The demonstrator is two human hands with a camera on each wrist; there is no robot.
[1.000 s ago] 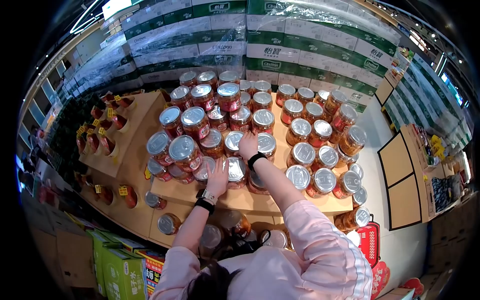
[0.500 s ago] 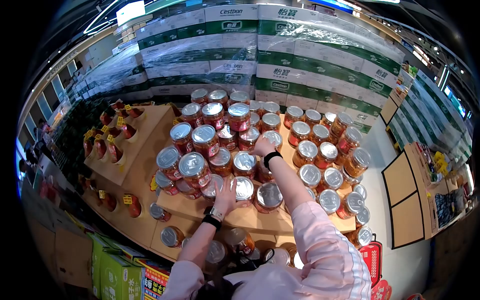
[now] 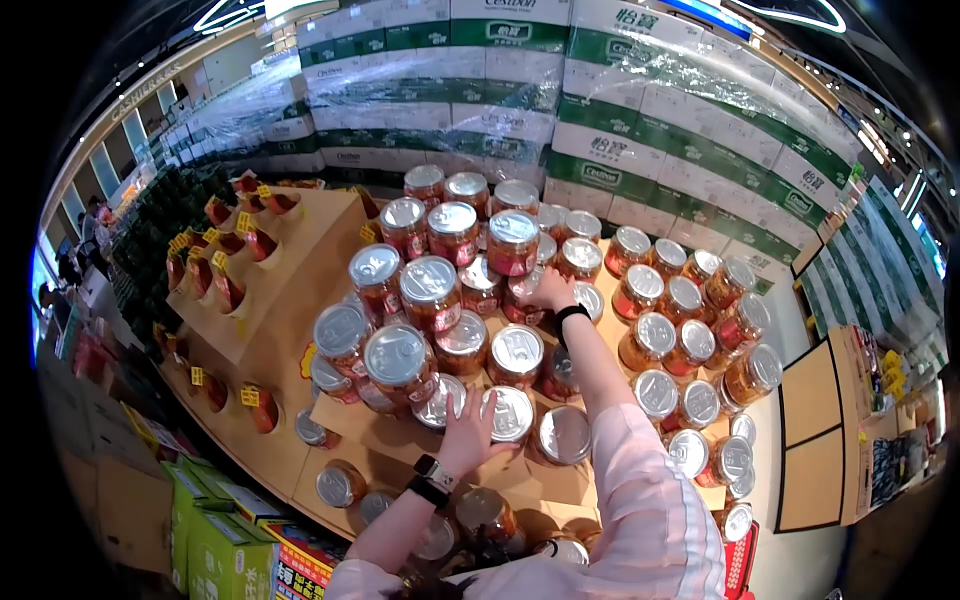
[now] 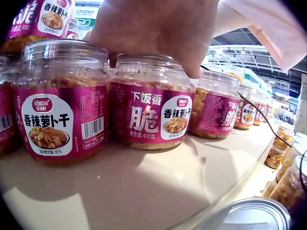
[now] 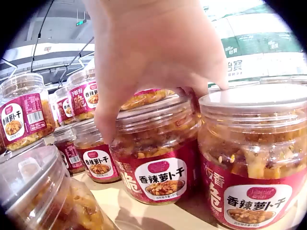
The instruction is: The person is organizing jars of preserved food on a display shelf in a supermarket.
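Observation:
Glass jars with silver lids and magenta labels stand in stacked rows on a wooden display. In the head view my left hand (image 3: 468, 436) lies at the front row, fingers straight and spread beside a jar lid (image 3: 511, 413). The left wrist view shows the palm over a jar (image 4: 148, 115), the thumb at its right side. Farther back, my right hand (image 3: 551, 291) grips a jar (image 5: 158, 167) from above. Its thumb is at the left of the rim in the right wrist view, while the other fingers are mostly hidden behind the lid. Another jar (image 5: 254, 167) stands close at the right.
Taller stacks of jars (image 3: 430, 280) rise left of my right hand. More jars (image 3: 655, 340) line the right side, and several (image 3: 340, 484) sit on the lower ledge. Plastic-wrapped cartons (image 3: 620, 110) wall off the back. Green boxes (image 3: 225, 550) stand at the lower left.
My right hand has moved back, from the second row of jars to one behind it. The left hand stays by the front row. The head view has shifted and tilted up.

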